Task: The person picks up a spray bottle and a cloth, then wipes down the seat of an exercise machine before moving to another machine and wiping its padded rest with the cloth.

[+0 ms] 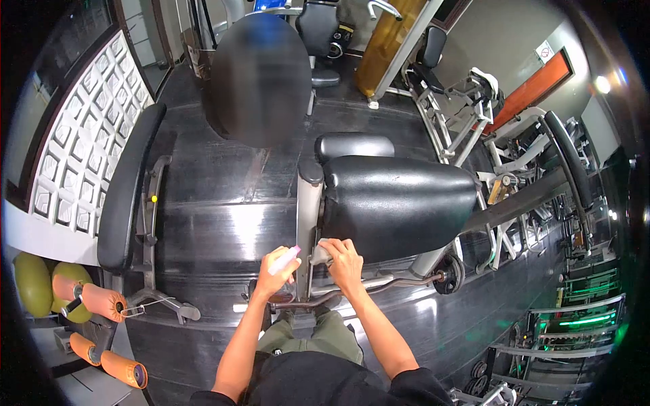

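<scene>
My left hand [272,276] is wrapped round a spray bottle [283,261] with a white head and a pink tip, which points toward the metal post. Most of the bottle's body is hidden by the hand. In my right hand [346,265] is a greyish cloth [321,254], held against or close beside the post. The grey metal post [309,210] of a weight bench stands between my hands. Right of it is the bench's black padded seat [399,203], with a smaller black roller pad [355,146] beyond.
A curved barbell [386,285] with a weight plate [452,273] lies low in front of me. At left are another black bench [132,196] and orange foam rollers [103,302]. Gym machines [453,108] stand along the back and right. A dark blurred oval covers part of the far floor.
</scene>
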Motion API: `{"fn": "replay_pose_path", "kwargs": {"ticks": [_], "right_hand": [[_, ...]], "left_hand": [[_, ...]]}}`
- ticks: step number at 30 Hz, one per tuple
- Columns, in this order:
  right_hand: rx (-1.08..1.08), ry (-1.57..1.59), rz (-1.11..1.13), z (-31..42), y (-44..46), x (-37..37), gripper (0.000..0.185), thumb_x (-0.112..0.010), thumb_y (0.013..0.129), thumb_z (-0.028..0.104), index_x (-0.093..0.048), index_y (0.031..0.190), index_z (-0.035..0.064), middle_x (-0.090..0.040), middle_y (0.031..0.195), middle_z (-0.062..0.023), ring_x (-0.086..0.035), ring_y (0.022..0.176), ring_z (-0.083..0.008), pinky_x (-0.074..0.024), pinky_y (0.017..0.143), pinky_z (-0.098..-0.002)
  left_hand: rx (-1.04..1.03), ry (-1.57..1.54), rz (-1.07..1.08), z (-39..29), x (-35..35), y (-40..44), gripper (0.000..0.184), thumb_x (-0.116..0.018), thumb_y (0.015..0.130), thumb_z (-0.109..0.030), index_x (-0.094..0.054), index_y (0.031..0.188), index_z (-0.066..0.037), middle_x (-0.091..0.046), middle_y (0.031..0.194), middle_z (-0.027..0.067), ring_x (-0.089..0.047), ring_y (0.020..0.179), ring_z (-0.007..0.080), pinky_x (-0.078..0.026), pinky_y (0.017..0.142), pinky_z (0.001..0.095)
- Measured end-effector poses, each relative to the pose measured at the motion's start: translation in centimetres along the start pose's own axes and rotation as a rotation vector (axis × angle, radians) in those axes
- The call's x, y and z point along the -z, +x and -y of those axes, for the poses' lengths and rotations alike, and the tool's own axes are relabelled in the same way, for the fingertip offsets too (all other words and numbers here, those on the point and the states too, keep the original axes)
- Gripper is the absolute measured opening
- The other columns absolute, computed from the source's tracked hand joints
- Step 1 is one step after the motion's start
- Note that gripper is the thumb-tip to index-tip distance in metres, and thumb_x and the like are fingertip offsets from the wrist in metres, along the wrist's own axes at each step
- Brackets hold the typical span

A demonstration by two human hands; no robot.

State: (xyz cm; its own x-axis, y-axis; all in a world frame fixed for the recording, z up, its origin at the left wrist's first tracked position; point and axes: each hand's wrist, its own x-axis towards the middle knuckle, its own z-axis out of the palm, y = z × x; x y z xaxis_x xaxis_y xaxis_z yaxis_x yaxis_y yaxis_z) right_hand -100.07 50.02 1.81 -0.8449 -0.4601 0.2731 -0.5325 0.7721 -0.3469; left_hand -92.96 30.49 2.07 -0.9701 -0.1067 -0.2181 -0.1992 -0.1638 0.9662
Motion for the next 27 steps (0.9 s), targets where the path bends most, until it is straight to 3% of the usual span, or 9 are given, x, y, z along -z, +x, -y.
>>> {"fn": "replay_pose_path", "kwargs": {"ticks": [6,16,20,21,25,27], "right_hand": [[-0.001,-0.058,-0.129,1.5,4.8,0.2,0.047,-0.070,0.068,-0.001,-0.072,0.109,0.0222,-0.069,0.106,0.0092,-0.061,0.087,-0.0200,-0.0548,0.064,-0.0339],[-0.054,-0.057,0.004,0.8,0.0,0.3,0.045,-0.070,0.066,-0.003,-0.074,0.103,0.0225,-0.071,0.102,0.0100,-0.060,0.085,-0.0200,-0.0549,0.064,-0.0331],[-0.094,0.145,-0.064,-0.5,-2.3,2.5,0.060,-0.075,0.055,-0.006,-0.073,0.110,0.0187,-0.070,0.110,0.0023,-0.063,0.098,-0.0245,-0.0564,0.081,-0.0373],[-0.120,0.217,-0.070,-1.1,-2.8,3.4,0.065,-0.077,0.049,-0.007,-0.073,0.111,0.0158,-0.070,0.112,-0.0033,-0.063,0.101,-0.0275,-0.0539,0.088,-0.0394],[-0.305,0.345,-0.300,-2.9,-4.3,5.3,0.051,-0.069,0.059,-0.007,-0.070,0.108,0.0059,-0.069,0.111,-0.0124,-0.065,0.110,-0.0311,-0.0507,0.096,-0.0387],[-0.359,0.354,-0.338,-3.4,-4.8,5.3,0.051,-0.069,0.059,-0.007,-0.070,0.108,0.0060,-0.068,0.113,-0.0123,-0.065,0.110,-0.0313,-0.0508,0.096,-0.0387]], "left_hand": [[0.018,-0.022,-0.014,0.2,0.5,0.0,0.015,-0.070,0.090,-0.010,-0.062,0.082,0.000,-0.054,0.077,0.0012,-0.058,0.052,0.0090,-0.048,0.048,0.0256],[0.042,-0.045,0.028,1.1,-0.1,0.7,0.017,-0.071,0.090,-0.011,-0.062,0.083,0.001,-0.054,0.077,0.0012,-0.058,0.052,0.0085,-0.048,0.047,0.0255],[0.027,0.002,0.078,2.1,-1.4,1.7,0.017,-0.071,0.090,-0.013,-0.067,0.091,0.003,-0.053,0.078,0.0008,-0.058,0.052,0.0089,-0.047,0.047,0.0264],[0.024,0.027,0.109,2.4,-1.9,1.9,0.017,-0.071,0.091,-0.013,-0.068,0.094,0.003,-0.052,0.078,0.0006,-0.057,0.052,0.0091,-0.047,0.046,0.0267],[0.023,0.009,0.128,1.6,-4.4,2.7,0.016,-0.071,0.091,-0.013,-0.069,0.091,0.003,-0.053,0.076,0.0005,-0.056,0.051,0.0096,-0.045,0.044,0.0281],[0.011,0.033,0.138,2.0,-5.2,3.3,0.016,-0.071,0.091,-0.013,-0.068,0.090,0.003,-0.054,0.075,0.0007,-0.056,0.051,0.0097,-0.044,0.044,0.0283]]}}
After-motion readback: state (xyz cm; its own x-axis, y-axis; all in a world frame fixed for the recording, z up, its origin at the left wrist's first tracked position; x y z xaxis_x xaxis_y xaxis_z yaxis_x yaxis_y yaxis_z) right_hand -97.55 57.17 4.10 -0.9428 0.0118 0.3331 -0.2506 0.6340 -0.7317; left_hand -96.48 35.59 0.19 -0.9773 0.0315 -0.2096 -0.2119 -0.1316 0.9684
